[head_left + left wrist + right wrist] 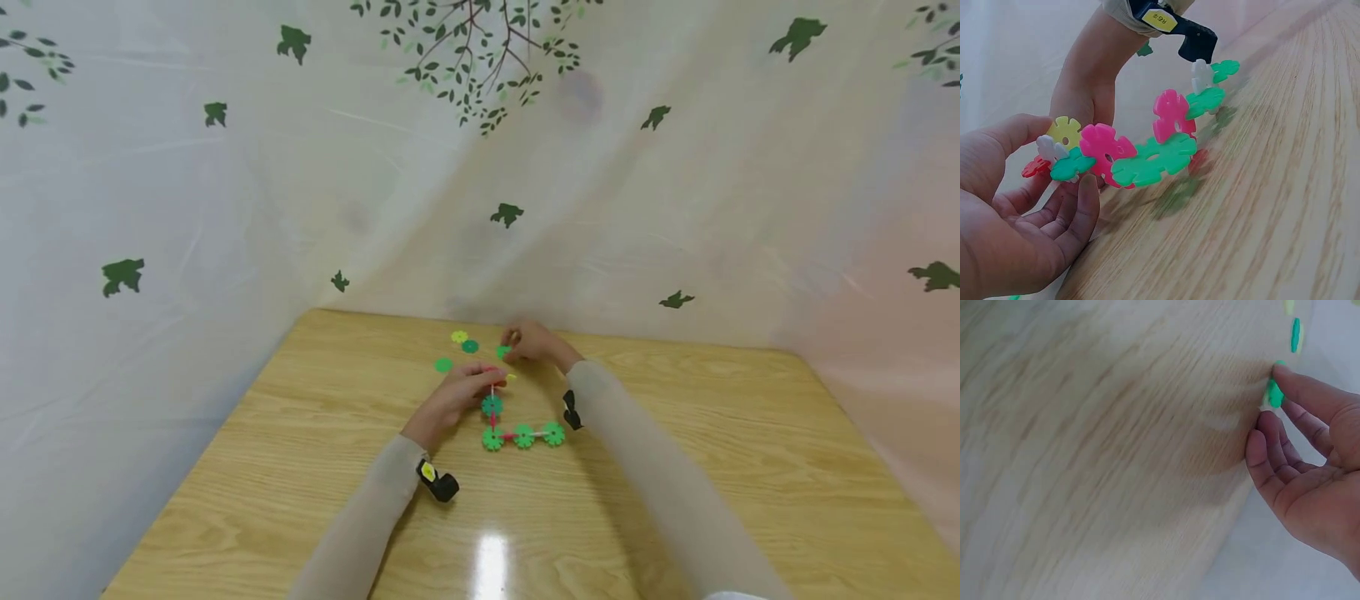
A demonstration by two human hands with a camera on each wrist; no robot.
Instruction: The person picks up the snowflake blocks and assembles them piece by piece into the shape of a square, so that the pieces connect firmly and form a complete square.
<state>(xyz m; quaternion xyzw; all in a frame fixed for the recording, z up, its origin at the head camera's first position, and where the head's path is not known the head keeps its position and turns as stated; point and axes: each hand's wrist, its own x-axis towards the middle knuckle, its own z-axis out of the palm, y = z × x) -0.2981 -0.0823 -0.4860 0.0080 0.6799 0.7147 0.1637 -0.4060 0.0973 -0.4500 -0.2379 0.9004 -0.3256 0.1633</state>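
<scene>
An L-shaped chain of flower-shaped interlocking discs in green, pink and white lies in the middle of the table, one end raised in the left wrist view. My left hand pinches that end between thumb and fingers, where a yellow disc, a white disc and a red disc sit joined beside a green disc. Farther back, my right hand has its thumb and fingers around a single green disc, close over the tabletop.
Loose discs lie beyond my left hand: a yellow disc, a dark green disc and a light green disc. A pale curtain with leaf prints hangs behind the wooden table. Each sleeve carries a black wrist camera.
</scene>
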